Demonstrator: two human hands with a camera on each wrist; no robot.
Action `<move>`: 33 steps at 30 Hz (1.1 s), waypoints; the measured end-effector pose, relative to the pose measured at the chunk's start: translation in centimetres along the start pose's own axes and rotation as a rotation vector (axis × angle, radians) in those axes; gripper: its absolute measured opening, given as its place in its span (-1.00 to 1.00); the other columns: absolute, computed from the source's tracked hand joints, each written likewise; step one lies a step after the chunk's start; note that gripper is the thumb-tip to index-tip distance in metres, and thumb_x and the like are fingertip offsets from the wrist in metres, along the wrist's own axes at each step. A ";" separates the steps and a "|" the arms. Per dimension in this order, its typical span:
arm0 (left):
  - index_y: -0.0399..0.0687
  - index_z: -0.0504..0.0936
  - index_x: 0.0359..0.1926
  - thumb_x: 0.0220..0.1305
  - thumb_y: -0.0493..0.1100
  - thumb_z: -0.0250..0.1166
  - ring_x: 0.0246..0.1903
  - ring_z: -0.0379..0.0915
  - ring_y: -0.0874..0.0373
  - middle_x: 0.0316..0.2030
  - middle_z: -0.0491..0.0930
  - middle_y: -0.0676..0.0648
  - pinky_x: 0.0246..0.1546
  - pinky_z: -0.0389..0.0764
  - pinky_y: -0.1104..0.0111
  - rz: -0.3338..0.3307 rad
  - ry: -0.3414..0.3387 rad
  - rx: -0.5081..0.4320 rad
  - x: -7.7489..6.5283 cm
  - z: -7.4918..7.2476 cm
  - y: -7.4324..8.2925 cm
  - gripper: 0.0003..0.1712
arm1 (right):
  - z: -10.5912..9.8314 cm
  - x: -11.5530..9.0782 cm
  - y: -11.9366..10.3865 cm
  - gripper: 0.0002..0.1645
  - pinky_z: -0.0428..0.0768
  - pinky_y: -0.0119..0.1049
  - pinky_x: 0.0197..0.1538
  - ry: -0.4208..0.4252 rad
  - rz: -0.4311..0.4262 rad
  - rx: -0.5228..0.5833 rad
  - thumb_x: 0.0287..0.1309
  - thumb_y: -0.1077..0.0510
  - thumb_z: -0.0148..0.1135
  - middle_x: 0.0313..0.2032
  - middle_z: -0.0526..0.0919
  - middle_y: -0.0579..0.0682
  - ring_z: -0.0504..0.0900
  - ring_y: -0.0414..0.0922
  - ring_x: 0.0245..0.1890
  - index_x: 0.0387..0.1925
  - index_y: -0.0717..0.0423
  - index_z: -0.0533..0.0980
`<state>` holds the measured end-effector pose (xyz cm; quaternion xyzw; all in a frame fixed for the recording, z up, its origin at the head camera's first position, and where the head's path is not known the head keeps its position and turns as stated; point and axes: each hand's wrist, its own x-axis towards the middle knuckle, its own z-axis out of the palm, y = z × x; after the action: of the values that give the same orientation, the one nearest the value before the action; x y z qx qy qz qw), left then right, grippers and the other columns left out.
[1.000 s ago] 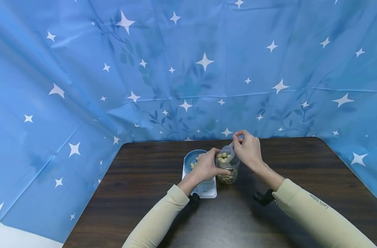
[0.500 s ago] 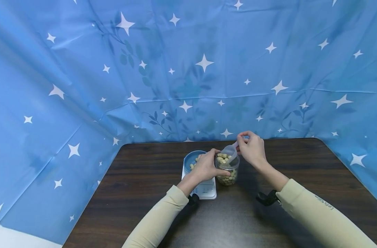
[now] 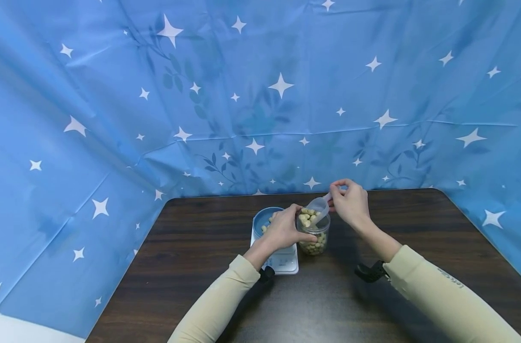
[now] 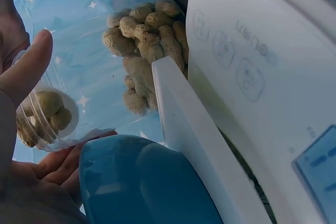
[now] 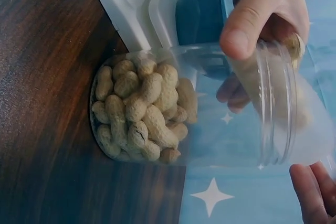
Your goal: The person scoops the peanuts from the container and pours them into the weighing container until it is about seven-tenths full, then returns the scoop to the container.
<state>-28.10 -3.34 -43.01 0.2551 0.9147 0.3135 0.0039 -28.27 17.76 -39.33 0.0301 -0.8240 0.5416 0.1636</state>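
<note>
A clear jar [image 5: 212, 135] stands upright on the table, with unshelled peanuts [image 5: 137, 111] in its lower part. My left hand [image 3: 282, 231] grips it near the rim, the thumb on the near side and the fingers on the far side. At the jar's mouth, a translucent white scoop [image 3: 318, 206] sits tilted and bears several peanuts [image 3: 306, 217]. My right hand [image 3: 350, 202] pinches its handle from the right. Part of the handle is hidden by the fingers. Peanuts inside the jar are also visible in the left wrist view.
A blue bowl [image 4: 142, 179] with some peanuts in it rests on a white kitchen scale [image 3: 287, 265], just left of the jar. My left forearm crosses over the scale. A blue star-patterned cloth [image 3: 243, 119] hangs behind the dark wooden table [image 3: 192, 267].
My right hand has shifted a little to the right, and the scoop has come slightly up at the jar's mouth. My left hand keeps its hold on the jar.
</note>
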 end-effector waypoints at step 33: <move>-0.10 0.45 0.35 -0.02 0.23 0.65 0.07 0.52 0.09 0.13 0.60 -0.02 0.20 0.36 0.02 -0.013 -0.002 0.008 -0.1 -0.1 0.3 0.01 | -2.3 0.5 1.5 -0.53 0.72 -0.25 -0.31 0.080 0.175 0.224 0.54 0.10 0.04 -0.30 0.74 0.19 0.75 -0.23 -0.44 0.19 0.46 0.42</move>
<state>-27.93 -3.25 -42.72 0.2494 0.9176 0.3095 0.0057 -28.55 20.47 -39.66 -0.0455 -0.7509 0.6429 0.1441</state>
